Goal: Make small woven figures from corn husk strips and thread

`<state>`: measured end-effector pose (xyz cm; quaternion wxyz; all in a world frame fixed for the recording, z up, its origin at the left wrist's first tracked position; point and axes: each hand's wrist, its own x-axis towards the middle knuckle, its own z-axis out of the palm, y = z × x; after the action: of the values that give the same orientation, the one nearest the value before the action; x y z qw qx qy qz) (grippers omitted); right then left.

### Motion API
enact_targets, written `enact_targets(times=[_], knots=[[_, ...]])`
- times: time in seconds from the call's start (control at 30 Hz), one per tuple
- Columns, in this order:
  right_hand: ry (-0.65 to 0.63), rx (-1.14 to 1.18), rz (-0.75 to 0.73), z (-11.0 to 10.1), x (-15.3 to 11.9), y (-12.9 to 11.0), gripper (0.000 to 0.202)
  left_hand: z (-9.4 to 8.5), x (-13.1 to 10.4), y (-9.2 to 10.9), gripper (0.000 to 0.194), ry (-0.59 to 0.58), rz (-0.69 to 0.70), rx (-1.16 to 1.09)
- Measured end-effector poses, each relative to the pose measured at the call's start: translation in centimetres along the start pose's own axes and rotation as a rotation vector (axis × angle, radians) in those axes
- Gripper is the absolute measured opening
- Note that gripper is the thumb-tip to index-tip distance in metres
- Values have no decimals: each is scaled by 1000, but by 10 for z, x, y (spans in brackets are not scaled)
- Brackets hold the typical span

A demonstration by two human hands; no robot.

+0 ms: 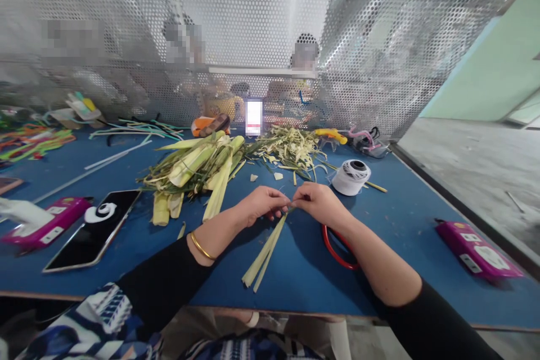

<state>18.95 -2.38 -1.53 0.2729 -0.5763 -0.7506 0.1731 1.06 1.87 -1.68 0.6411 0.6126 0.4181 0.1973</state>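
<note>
My left hand [265,202] and my right hand [318,203] meet fingertip to fingertip over the table. Both are closed in a pinch at the upper end of pale green husk strips [265,256]. The strips' loose ends fan down toward the front edge. A fine thread seems to show by the fingers, too thin to follow. Under my right forearm lies a red loop handle [337,256], partly hidden. A white spool of thread [351,178] stands just beyond my right hand. To the left of my hands is a heap of corn husks [189,171].
Shredded husk [291,146] is piled at the back, by a perforated metal screen [253,17]. A phone [95,230] and a magenta packet [53,222] lie at left. Another magenta packet [476,250] is near the right edge. Yellow-handled scissors [331,135] rest behind the spool.
</note>
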Motion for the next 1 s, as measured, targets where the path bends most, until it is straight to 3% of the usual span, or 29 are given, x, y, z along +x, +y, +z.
enact_targets(times=[0.17,0.4,0.47,0.6,0.73,0.87,1.0], knots=[[-13,20,-29,-2,0,-2,13,-1,0,1,23,50,-12,-54],[-255,182,-17,-4,-2,-5,14,-3,1,3,21,73,-8,-8],[-223,222,35,-3,-1,-3,18,-4,1,3,20,75,20,21],[37,395,186,6,3,3,15,-6,4,2,19,56,105,96],[-90,598,159,19,4,4,45,-7,4,3,12,46,163,131],[-130,627,86,25,6,8,38,-6,3,5,5,83,174,149],[-112,711,146,28,8,13,29,-6,7,0,5,144,281,188]])
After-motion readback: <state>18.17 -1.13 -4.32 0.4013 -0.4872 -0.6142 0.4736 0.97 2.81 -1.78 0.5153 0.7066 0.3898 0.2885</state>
